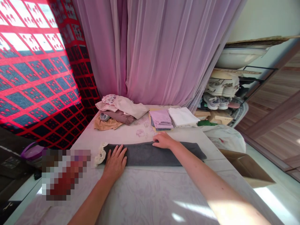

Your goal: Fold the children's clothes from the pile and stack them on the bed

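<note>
Item one: a dark grey towel (150, 154), folded into a long flat strip, lying across the near part of a table (150, 193) covered in a pale floral cloth. Item two: the left hand (114, 161), open, palm down, fingers spread, resting on the towel's left portion, not gripping. Item three: the right hand (163, 140), also open and palm down, laid across the towel's far edge, not gripping. Item four: a crumpled cream lace-edged piece (100, 155), touching the towel's left end. Further along the table, well beyond the towel: a folded lilac garment (161, 119) on a small stack, just beside a folded white cloth (181, 116). To their left, a loose heap of a cream garment (128, 107), a mauve-brown garment (119, 116) and a tan garment (105, 124). Behind the table hangs a sheer lilac curtain (154, 50), with a red-and-black patterned window covering (30, 68) to the left. To the right: shoes (219, 90) on a wire rack, a white basin (239, 57) above them, a white plastic bag (225, 137), and an open cardboard box (246, 167). One object at the table's left edge is too blurred to identify.
</note>
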`<state>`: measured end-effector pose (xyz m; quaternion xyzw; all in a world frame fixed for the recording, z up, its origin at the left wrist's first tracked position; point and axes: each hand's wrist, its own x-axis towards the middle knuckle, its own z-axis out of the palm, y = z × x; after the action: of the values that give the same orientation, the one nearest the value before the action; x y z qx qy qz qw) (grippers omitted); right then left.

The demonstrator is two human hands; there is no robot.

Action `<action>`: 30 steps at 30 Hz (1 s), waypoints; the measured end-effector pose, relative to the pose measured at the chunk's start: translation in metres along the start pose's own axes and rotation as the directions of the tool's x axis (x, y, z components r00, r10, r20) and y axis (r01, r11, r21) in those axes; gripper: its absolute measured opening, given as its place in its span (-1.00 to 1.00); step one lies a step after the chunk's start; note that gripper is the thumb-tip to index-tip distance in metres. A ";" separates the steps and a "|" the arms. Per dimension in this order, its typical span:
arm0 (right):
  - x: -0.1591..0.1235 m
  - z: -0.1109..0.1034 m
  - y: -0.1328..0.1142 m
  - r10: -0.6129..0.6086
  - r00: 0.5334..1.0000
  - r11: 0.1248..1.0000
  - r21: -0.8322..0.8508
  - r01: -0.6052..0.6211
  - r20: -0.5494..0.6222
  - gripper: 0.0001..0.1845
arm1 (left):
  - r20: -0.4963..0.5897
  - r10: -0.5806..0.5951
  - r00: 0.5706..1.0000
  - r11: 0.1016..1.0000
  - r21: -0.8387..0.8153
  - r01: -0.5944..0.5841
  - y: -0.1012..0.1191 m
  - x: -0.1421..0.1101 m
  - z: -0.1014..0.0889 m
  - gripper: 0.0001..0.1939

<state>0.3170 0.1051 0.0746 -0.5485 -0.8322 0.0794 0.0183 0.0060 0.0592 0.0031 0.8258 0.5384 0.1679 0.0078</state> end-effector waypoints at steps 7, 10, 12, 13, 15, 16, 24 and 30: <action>0.009 -0.009 0.003 0.017 0.996 0.987 -0.161 -0.002 0.089 -0.62 | 0.044 0.043 0.998 0.999 -0.007 -0.042 0.000 0.000 -0.003 -0.52; 0.011 0.002 0.009 0.106 0.994 0.987 -0.125 -0.100 0.038 -0.58 | 0.053 0.025 0.998 1.000 0.009 -0.026 0.002 0.000 -0.004 -0.52; 0.009 0.017 0.010 0.187 0.982 0.981 -0.052 -0.188 -0.033 -0.61 | 0.062 0.018 0.998 1.000 0.019 -0.020 0.003 0.001 -0.005 -0.52; 0.006 0.025 0.010 0.233 0.969 0.972 -0.002 -0.234 -0.085 -0.63 | 0.064 0.017 0.998 1.000 0.024 -0.019 0.003 0.001 -0.006 -0.52; 0.000 0.042 0.006 0.303 0.932 0.952 0.104 -0.287 -0.199 -0.65 | 0.063 0.016 0.998 0.999 0.030 -0.018 0.003 0.001 -0.006 -0.52; -0.004 0.048 0.004 0.315 0.915 0.947 0.145 -0.287 -0.253 -0.63 | 0.061 0.016 0.998 0.999 0.032 -0.018 0.002 0.001 -0.006 -0.52; -0.094 0.046 0.031 0.437 0.738 0.898 0.196 -0.394 -0.515 -0.65 | 0.018 0.038 0.999 0.996 0.076 -0.039 -0.007 0.004 0.003 -0.53; -0.187 0.028 0.073 0.893 0.337 0.435 0.379 -0.817 -0.298 -0.57 | -0.039 0.077 0.996 0.992 0.103 -0.072 -0.012 0.005 0.006 -0.51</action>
<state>0.4545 -0.0413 0.0462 -0.9008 -0.3780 0.0126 0.2135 -0.0014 0.0697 -0.0031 0.8408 0.5150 0.1584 -0.0520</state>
